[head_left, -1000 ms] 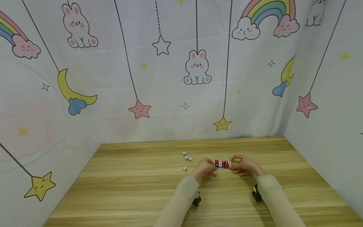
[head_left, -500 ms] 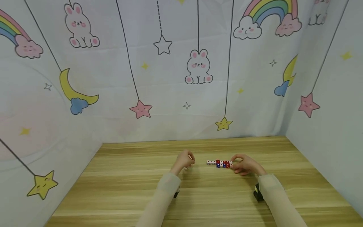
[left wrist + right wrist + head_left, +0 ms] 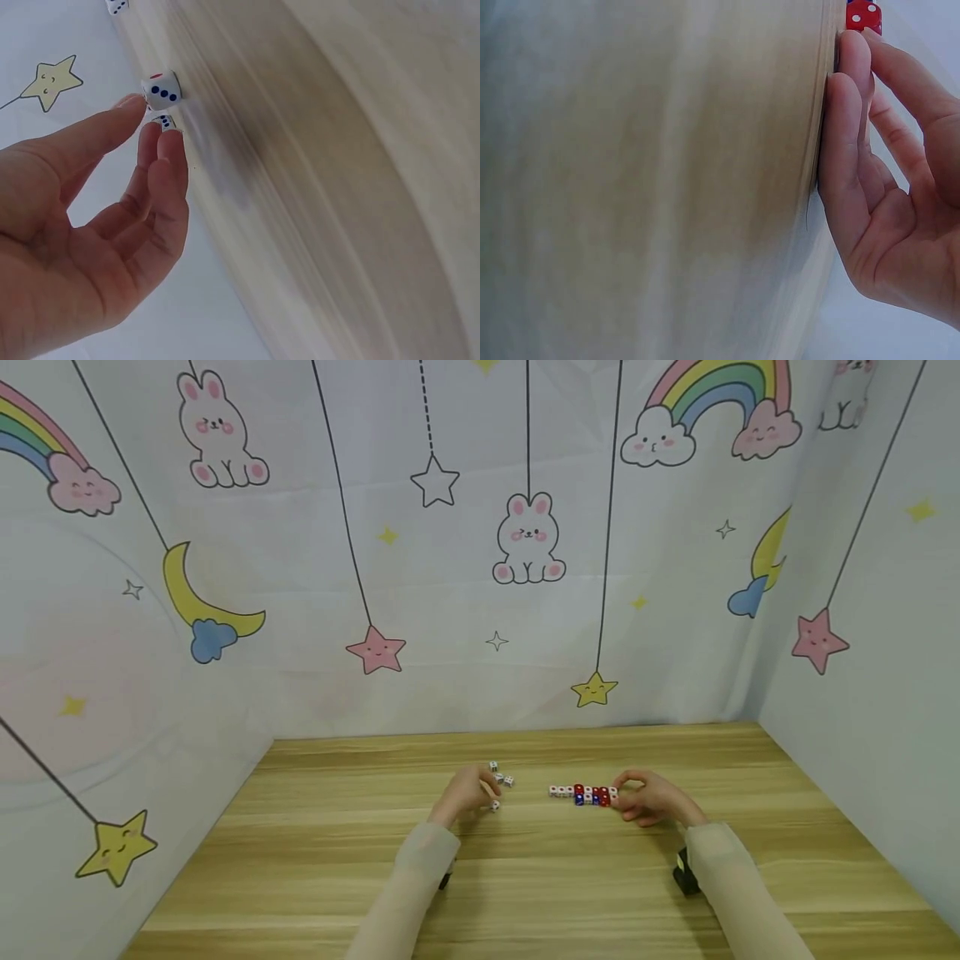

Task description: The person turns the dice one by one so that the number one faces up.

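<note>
My left hand is just above the table, beside a white die. In the left wrist view its thumb and fingertips are apart, close to a white die with blue and red pips; I see nothing held. My right hand rests at the right end of a double row of dice coloured red, white and blue. Several white dice extend the back row leftward. In the right wrist view, fingertips touch or nearly touch a red die; the rest of the row is mostly out of frame.
Several loose white dice lie behind the left hand's fingers. The wood-grain table ends at a cloth backdrop printed with rabbits and stars. Further cloth walls stand at left and right.
My left hand has gone from the left end of the dice row leftward to the loose white dice. White dice at that end now show. The right hand stays in place.
</note>
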Tool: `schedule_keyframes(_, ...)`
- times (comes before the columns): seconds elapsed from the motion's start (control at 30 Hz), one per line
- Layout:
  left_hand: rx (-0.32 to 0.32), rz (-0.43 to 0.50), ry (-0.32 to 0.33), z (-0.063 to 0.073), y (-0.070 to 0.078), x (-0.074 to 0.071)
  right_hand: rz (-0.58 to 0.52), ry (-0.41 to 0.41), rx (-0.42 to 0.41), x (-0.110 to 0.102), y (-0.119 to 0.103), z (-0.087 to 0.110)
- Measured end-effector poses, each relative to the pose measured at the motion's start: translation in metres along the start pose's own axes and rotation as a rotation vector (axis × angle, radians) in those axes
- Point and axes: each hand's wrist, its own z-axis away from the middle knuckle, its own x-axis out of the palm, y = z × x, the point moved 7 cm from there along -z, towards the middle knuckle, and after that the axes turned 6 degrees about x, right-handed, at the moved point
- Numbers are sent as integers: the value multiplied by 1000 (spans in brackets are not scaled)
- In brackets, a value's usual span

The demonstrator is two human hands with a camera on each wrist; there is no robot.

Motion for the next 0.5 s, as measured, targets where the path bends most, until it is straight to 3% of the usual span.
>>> schedule_keyframes(0.13, 8, 4, -36, -1, -3, 3, 1, -4, 2, 0, 1, 0)
schedule_keyframes(0.5, 24, 26, -40, 2, -3, 1, -3, -5, 1, -1, 3, -3)
